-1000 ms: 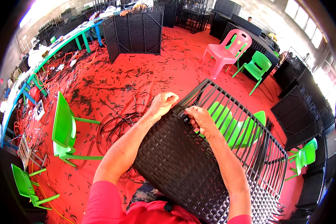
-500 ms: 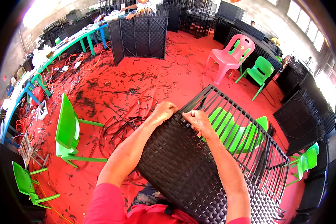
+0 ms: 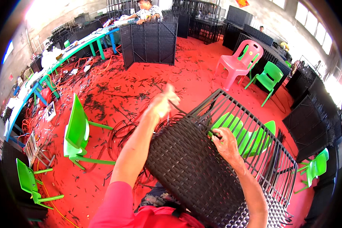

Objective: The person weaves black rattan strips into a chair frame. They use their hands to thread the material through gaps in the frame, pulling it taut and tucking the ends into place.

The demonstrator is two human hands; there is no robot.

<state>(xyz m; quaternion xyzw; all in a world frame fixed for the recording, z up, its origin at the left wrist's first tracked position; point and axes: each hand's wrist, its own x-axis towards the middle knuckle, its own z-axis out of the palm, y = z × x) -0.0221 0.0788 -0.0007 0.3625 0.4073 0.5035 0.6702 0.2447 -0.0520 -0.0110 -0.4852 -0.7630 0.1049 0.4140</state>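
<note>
A black wicker panel [image 3: 193, 159] lies tilted in front of me, woven close on the near side, with bare parallel rods [image 3: 254, 131] on its far right part. Just beyond its upper left corner is my left hand [image 3: 164, 103], blurred by motion. A black plastic strip [image 3: 178, 109] runs from the panel's edge into that hand, and a length sticks out past it. My right hand [image 3: 227, 146] is over the border between weave and rods, thumb and forefinger pinched on the dark end of a strip [image 3: 216, 133].
Loose black strips [image 3: 119, 136] lie coiled on the red floor left of the panel. Green chairs [image 3: 75, 125] stand left and right, one [image 3: 231, 127] beneath the rods. Ahead are a pink chair [image 3: 237, 62] and a black woven frame [image 3: 152, 43], with a person [image 3: 148, 13] behind it.
My hands, close together at the panel's corner before, have come apart. The left has gone up and away with the strip; the right has shifted right and nearer along the rods.
</note>
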